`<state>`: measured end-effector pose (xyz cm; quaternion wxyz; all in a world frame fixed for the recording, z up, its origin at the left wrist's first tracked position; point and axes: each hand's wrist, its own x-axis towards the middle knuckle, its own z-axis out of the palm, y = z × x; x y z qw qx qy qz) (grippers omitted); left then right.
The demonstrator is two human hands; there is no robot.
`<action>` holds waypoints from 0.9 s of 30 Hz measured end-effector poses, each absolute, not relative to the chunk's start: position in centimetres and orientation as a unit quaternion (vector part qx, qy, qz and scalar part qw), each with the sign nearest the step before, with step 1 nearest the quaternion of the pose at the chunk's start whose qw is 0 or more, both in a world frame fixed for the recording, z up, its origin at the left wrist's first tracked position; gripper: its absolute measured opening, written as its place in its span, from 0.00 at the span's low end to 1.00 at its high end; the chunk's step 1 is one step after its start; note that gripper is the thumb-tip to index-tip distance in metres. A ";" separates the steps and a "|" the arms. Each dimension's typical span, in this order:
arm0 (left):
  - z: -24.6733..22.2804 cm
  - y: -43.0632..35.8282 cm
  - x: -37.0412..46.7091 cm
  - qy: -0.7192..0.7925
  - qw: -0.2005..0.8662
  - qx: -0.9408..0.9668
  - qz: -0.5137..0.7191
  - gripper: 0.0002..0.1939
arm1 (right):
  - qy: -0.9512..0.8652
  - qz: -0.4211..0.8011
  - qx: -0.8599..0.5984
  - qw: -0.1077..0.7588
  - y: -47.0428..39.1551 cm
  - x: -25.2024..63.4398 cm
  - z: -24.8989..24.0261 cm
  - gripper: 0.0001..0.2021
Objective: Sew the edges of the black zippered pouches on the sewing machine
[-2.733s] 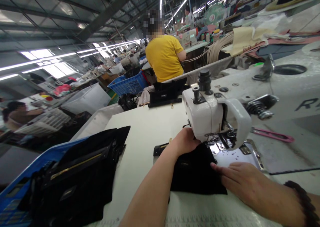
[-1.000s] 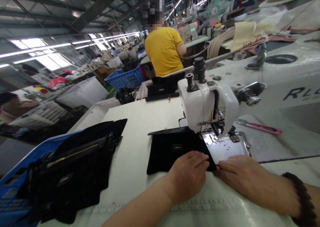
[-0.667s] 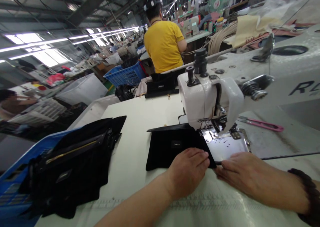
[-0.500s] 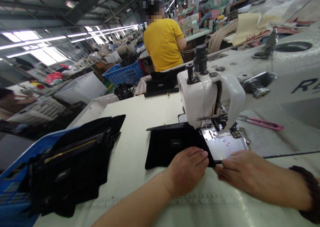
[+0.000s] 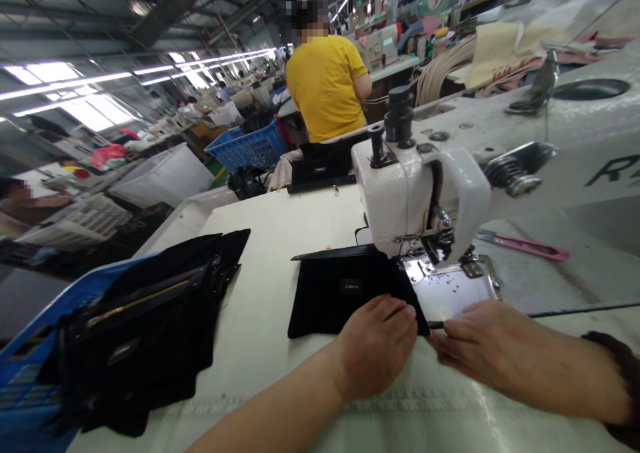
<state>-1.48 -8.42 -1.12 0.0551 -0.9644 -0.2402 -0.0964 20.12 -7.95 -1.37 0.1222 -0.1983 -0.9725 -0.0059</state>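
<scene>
A black fabric piece with a small label lies on the pale table, its right edge beside the needle area of the white sewing machine. My left hand presses on the lower right part of the piece, fingers bent and held together. At the lower right corner of the piece, my right hand has its fingers pressed together around a thin dark strip or edge. The undersides of both hands are hidden.
Black pieces with gold zippers are piled over a blue crate at the left. Pink-handled snips lie behind my right hand. Another black piece rests at the table's far edge. A person in yellow sits beyond.
The black piece appears shifted very slightly left in the view. Both hands keep nearly the same pose and place.
</scene>
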 end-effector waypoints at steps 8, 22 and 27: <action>-0.8 -8.7 -1.7 -0.251 0.069 -0.961 -0.099 0.13 | -0.969 -0.066 -0.189 0.148 -8.0 20.3 -0.9 0.16; -1.4 -5.4 -2.2 -0.235 0.040 -0.965 -0.112 0.13 | -0.941 -0.028 -0.278 0.191 -6.6 19.0 -1.0 0.22; -1.6 -4.2 -2.1 -0.246 0.030 -0.962 -0.115 0.11 | -0.933 -0.020 -0.306 0.186 -6.0 18.6 -0.8 0.25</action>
